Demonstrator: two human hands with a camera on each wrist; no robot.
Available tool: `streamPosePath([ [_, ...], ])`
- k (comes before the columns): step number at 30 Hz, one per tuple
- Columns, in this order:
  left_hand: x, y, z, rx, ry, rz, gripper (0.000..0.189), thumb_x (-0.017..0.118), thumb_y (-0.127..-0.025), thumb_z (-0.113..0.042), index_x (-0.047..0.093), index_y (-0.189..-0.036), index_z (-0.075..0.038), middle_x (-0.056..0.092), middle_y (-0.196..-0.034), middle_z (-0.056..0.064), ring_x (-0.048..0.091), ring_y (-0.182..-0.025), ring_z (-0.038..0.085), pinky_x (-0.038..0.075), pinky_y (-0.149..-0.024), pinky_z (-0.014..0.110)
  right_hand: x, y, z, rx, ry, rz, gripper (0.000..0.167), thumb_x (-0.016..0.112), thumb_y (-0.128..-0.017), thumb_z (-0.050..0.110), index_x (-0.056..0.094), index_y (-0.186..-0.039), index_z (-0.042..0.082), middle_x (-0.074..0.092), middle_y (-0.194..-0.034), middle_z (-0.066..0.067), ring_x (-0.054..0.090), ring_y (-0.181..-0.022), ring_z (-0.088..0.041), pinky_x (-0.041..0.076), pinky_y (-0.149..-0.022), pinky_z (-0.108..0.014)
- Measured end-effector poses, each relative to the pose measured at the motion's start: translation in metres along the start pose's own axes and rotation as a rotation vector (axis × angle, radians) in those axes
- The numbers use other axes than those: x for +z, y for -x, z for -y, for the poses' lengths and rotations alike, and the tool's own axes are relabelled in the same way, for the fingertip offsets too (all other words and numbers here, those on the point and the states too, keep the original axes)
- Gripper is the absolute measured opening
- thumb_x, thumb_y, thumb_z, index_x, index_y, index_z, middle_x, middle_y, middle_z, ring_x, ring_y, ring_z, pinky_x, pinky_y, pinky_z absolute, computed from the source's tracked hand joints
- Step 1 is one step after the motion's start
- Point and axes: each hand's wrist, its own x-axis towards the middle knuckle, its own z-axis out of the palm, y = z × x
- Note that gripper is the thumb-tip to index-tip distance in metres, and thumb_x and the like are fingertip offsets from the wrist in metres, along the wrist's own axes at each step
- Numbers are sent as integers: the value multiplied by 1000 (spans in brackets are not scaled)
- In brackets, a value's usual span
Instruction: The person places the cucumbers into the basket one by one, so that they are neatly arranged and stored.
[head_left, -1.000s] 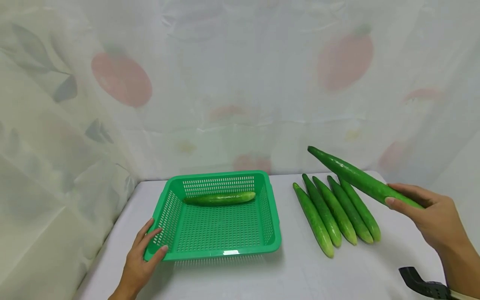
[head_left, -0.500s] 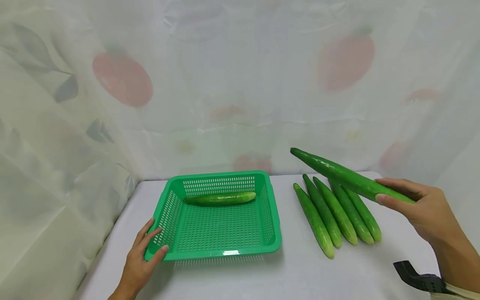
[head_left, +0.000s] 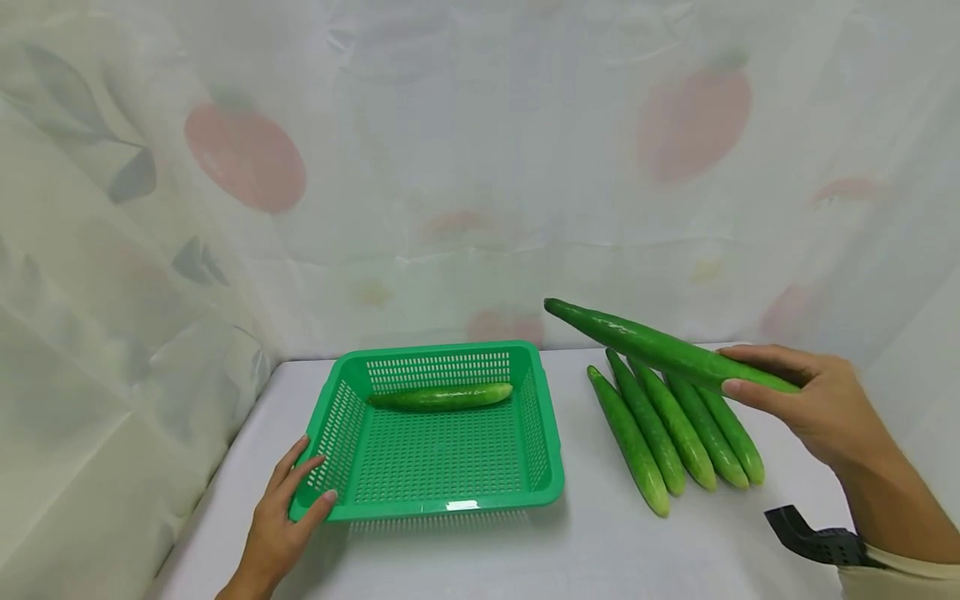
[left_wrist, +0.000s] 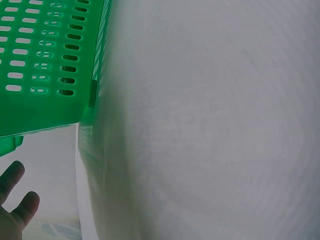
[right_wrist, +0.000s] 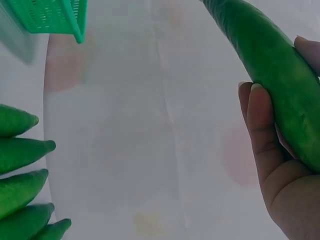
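My right hand (head_left: 832, 408) grips a long green cucumber (head_left: 645, 342) near its paler end, thumb on the near side. The cucumber is held up in the air, its dark tip pointing left and slightly up. In the right wrist view, fingers (right_wrist: 261, 115) wrap the cucumber from both sides. On the left, my left hand (head_left: 273, 525) rests with spread fingers at the near left corner of a green plastic basket (head_left: 510, 502). One cucumber (head_left: 442, 397) lies crosswise along the basket's far side. Two digits of that hand show beside the basket in the left wrist view.
Several cucumbers (head_left: 630, 442) lie side by side on the white tabletop (head_left: 585, 558), right of the basket and partly behind the held one. A pale curtain (head_left: 480, 167) with faded fruit prints hangs at the back and sides. A black strap (head_left: 817, 542) circles the right wrist.
My right hand has carried the held cucumber leftward, its tip now reaching above the basket's far right corner. The left hand and the basket have stayed in place.
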Motion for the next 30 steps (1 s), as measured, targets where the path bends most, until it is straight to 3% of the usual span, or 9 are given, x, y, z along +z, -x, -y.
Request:
streamPosePath([
  [7, 0, 0, -1, 5, 13, 1, 47, 72, -87, -9, 58, -131, -7, 30, -153, 2, 25, -137, 9, 21, -94, 8, 13, -10, 6, -60, -85, 79, 36, 73, -83, -4, 66, -119, -3, 68, -115, -3, 62, -101, -12, 50, -74, -21],
  [21, 1, 0, 1, 11, 17, -7, 47, 73, -86, -9, 58, -130, -7, 31, -153, 2, 25, -137, 7, 21, -95, 8, 40, -25, 12, -78, -97, 137, 33, 75, -84, 3, 70, -116, 5, 68, -110, 0, 63, -83, -17, 50, -65, -26],
  [30, 1, 0, 0, -3, 9, -3, 46, 73, -86, -9, 58, -130, -7, 31, -153, 2, 25, -136, 6, 21, -94, 7, 62, -38, 12, -83, -160, 215, 31, 75, -86, 9, 70, -116, 7, 66, -114, -5, 62, -90, -21, 52, -69, -30],
])
